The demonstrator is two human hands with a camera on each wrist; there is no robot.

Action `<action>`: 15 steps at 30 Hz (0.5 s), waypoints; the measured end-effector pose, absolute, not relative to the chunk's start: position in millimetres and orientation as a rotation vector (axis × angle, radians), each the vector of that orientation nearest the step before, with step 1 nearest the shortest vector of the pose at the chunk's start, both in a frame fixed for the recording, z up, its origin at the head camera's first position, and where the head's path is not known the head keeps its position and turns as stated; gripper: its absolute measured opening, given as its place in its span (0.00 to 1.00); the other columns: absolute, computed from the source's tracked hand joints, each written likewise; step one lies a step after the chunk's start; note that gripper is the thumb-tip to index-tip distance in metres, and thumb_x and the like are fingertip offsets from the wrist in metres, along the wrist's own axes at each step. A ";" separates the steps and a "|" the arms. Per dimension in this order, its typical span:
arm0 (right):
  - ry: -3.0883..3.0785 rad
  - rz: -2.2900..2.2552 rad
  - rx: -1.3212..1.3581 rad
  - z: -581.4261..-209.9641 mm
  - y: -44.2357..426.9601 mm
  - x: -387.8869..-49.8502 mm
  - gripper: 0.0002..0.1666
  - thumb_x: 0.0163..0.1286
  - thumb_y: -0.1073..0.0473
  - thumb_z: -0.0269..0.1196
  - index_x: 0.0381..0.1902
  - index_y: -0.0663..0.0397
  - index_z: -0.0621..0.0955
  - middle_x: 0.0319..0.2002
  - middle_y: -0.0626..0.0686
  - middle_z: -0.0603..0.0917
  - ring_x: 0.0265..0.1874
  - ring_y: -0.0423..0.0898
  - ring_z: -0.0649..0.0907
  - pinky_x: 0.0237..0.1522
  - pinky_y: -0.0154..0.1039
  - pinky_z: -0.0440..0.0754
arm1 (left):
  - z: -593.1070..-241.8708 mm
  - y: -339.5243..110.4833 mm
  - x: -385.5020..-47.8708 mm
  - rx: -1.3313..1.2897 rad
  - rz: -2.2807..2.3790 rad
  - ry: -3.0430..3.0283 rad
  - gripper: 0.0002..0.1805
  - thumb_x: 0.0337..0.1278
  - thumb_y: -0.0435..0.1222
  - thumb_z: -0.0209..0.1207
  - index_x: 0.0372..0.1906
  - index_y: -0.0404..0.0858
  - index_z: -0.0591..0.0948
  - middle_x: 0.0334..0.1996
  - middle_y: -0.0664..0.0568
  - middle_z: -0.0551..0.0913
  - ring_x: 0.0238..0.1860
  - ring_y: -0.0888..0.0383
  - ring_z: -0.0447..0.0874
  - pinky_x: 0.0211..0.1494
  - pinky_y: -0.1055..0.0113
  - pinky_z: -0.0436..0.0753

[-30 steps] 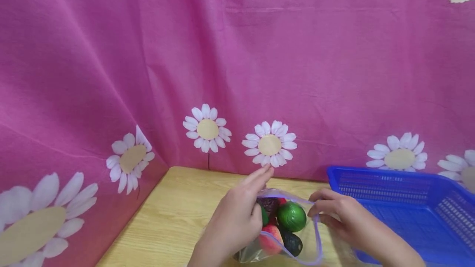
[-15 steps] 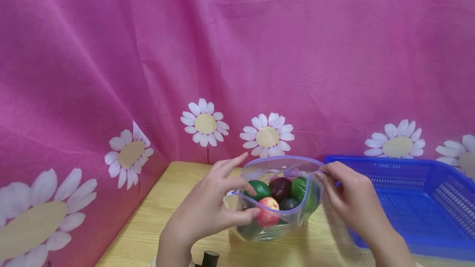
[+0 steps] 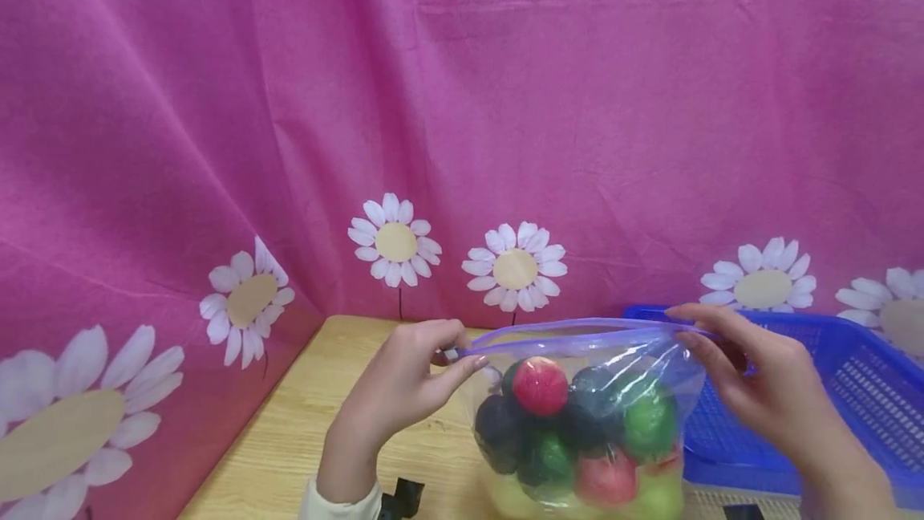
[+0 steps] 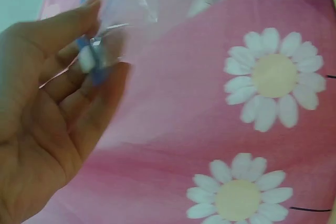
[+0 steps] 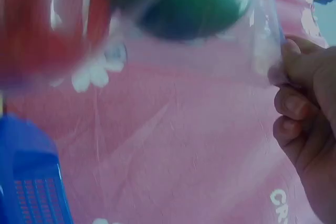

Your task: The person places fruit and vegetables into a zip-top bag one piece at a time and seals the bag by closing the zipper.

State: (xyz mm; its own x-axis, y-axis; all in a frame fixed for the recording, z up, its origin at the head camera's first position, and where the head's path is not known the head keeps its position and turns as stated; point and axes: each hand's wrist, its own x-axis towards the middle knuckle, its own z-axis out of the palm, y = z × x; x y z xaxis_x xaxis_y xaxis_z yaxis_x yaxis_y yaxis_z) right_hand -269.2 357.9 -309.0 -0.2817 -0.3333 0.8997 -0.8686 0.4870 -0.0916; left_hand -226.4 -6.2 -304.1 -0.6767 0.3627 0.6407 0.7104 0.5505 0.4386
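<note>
A clear zip bag (image 3: 498, 497) with a purple rim hangs between my hands in the head view, its mouth drawn nearly flat. Several fruits fill it, among them a red one (image 3: 541, 387), a green one (image 3: 650, 421) and dark ones (image 3: 500, 430). My left hand (image 3: 397, 392) pinches the rim's left end, where a small white slider (image 4: 85, 59) shows in the left wrist view. At the right end, my right hand (image 3: 776, 379) pinches the rim between thumb and fingers. In the right wrist view the fruits are blurred.
A blue plastic basket (image 3: 859, 440) stands on the right, partly behind the bag and my right hand. Beneath is a wooden table (image 3: 289, 432). Pink cloth (image 3: 613, 143) with white daisies closes off the back and left side.
The bag's wide mouth has been pulled nearly flat. The bag has been raised and come closer. My left hand went from spread fingers at the mouth to pinching its left corner.
</note>
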 end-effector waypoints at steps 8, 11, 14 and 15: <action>-1.939 0.595 1.003 -310.0 369.1 -270.9 0.25 0.77 0.39 0.54 0.35 0.48 0.87 0.30 0.41 0.86 0.33 0.26 0.77 0.41 0.22 0.73 | -309.0 -6.5 -235.6 -0.747 -1.059 -2.349 0.14 0.55 0.32 0.72 0.42 0.42 0.78 0.28 0.60 0.82 0.28 0.65 0.77 0.32 0.69 0.82; -1.958 0.569 1.016 -305.8 369.2 -267.1 0.20 0.78 0.42 0.56 0.35 0.46 0.86 0.33 0.42 0.85 0.40 0.30 0.78 0.47 0.31 0.70 | -306.0 -8.0 -230.7 -0.729 -1.092 -2.416 0.18 0.57 0.32 0.71 0.47 0.41 0.75 0.30 0.59 0.81 0.32 0.62 0.79 0.33 0.68 0.82; -1.956 0.528 0.970 -295.9 358.4 -253.8 0.23 0.78 0.41 0.52 0.37 0.49 0.86 0.36 0.46 0.85 0.42 0.36 0.77 0.41 0.42 0.67 | -302.7 -11.9 -223.6 -0.710 -1.084 -2.491 0.18 0.58 0.30 0.70 0.49 0.40 0.75 0.33 0.58 0.83 0.34 0.62 0.81 0.38 0.67 0.83; -1.933 0.522 0.961 -292.0 351.6 -247.5 0.24 0.78 0.42 0.52 0.37 0.50 0.86 0.37 0.48 0.85 0.42 0.39 0.78 0.40 0.44 0.67 | -301.8 -13.2 -221.0 -0.706 -1.082 -2.507 0.17 0.58 0.29 0.70 0.49 0.40 0.76 0.33 0.57 0.84 0.35 0.62 0.82 0.40 0.66 0.84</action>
State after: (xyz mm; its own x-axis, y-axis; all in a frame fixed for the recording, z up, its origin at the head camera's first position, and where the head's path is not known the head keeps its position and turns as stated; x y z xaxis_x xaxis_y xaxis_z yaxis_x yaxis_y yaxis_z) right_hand -247.5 351.6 -292.0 -0.3048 -0.4174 0.8561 -0.7913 0.6112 0.0162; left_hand -221.0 -13.2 -301.8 -0.8269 0.3125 0.4676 0.5546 0.5910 0.5858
